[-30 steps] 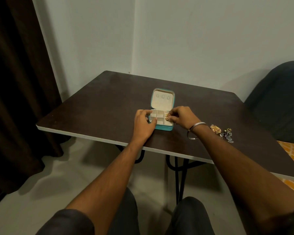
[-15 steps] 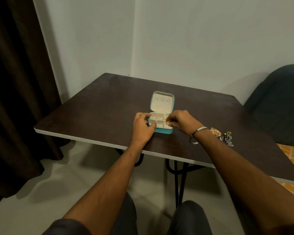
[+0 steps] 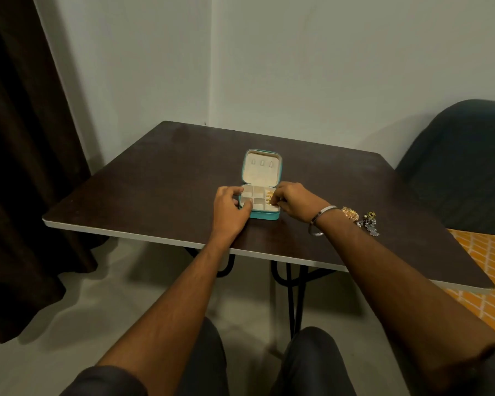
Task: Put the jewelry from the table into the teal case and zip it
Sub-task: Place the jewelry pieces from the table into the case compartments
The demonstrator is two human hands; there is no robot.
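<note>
On the desk (image 3: pixel 155 178), the open teal case (image 3: pixel 262 192) lies between both hands, left hand (image 3: pixel 229 208) curled on its near-left corner, right hand (image 3: pixel 293 201) pinching a gold piece (image 3: pixel 269 195) over the right compartments, the remaining jewelry (image 3: pixel 360 220) lying just beyond the right wrist, nearer that hand.

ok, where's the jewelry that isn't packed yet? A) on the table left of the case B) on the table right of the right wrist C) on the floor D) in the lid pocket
B: a small pile of loose jewelry lies on the table just right of the right hand and wrist, apart from the open teal case.
</note>
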